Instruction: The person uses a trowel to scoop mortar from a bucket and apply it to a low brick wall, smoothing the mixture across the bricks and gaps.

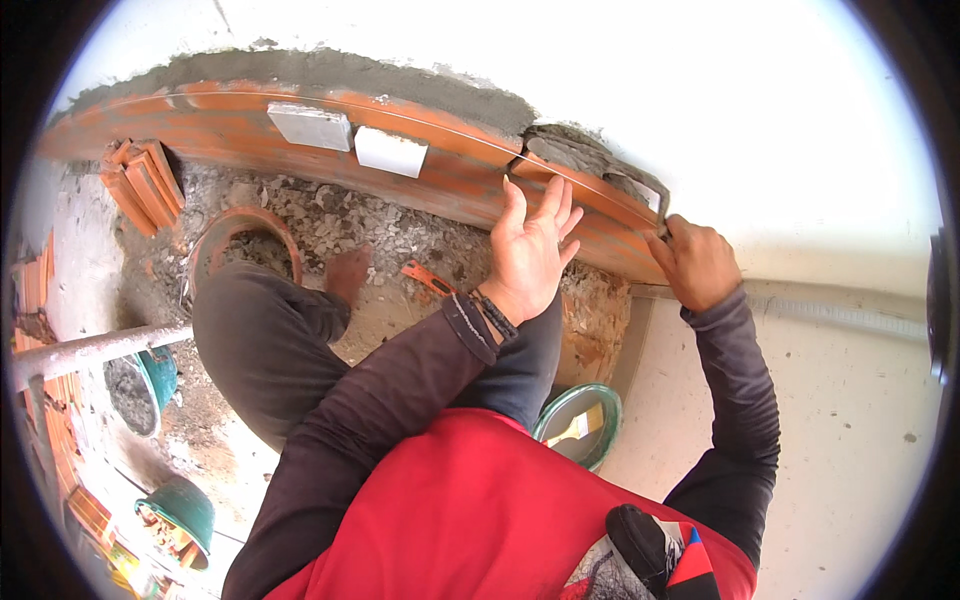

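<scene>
My right hand (700, 265) grips the bent metal handle of a trowel (585, 160), whose grey, mortar-smeared blade lies over the orange terracotta ledge (450, 170) along the white wall. My left hand (530, 255) is open, palm up, fingertips near the ledge just below the trowel, holding nothing. A thin pale string (430, 125) runs along the ledge's upper edge. Grey mortar (460, 100) lines the wall above it. Two pale rectangular pieces (390, 150) sit on the ledge to the left.
Stacked terracotta pieces (140, 188), a mortar bucket (210, 235) and an orange tool (428, 277) lie below the ledge. A metal pipe (100, 349) and green buckets (180, 515) are at left. A tub (609, 420) with a brush (580, 428) stands behind my legs.
</scene>
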`<state>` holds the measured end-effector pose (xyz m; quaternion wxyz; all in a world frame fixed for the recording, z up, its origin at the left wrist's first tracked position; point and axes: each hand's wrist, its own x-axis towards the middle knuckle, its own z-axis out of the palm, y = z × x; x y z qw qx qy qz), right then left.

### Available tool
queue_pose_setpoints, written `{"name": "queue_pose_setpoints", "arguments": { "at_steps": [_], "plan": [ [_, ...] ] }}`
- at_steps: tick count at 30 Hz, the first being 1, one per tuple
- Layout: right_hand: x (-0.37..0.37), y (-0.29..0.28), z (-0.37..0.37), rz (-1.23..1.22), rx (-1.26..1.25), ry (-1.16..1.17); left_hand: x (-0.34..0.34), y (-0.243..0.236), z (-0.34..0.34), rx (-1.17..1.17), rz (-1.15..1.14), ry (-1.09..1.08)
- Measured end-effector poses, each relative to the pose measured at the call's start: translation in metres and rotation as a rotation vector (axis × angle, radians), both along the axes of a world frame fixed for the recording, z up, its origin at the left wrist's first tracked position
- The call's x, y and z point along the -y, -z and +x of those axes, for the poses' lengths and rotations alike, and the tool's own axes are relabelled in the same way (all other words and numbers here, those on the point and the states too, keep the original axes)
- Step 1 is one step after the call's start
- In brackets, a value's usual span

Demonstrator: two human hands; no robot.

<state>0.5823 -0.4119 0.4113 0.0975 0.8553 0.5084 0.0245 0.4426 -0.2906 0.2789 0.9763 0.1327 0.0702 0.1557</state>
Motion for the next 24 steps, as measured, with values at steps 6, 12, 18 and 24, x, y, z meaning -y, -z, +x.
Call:
{"name": "queue_pose_setpoints", "arguments": {
  "at_steps": [6,12,18,24],
  "plan": [
    [0.015,-0.025,-0.016,-0.013,-0.071,0.037,0.001,0.003,-0.002,0.016,-0.007,0.004],
    [0.000,-0.004,-0.003,-0.066,-0.018,0.017,0.003,0.003,-0.002,0.040,-0.037,-0.014],
    [0.003,0.001,0.002,0.000,-0.074,0.025,0.002,0.001,0.000,0.034,-0.028,-0.017],
    [0.006,-0.009,-0.011,0.067,-0.073,0.001,0.000,0.004,-0.002,0.050,-0.018,0.002]
  ]
}}
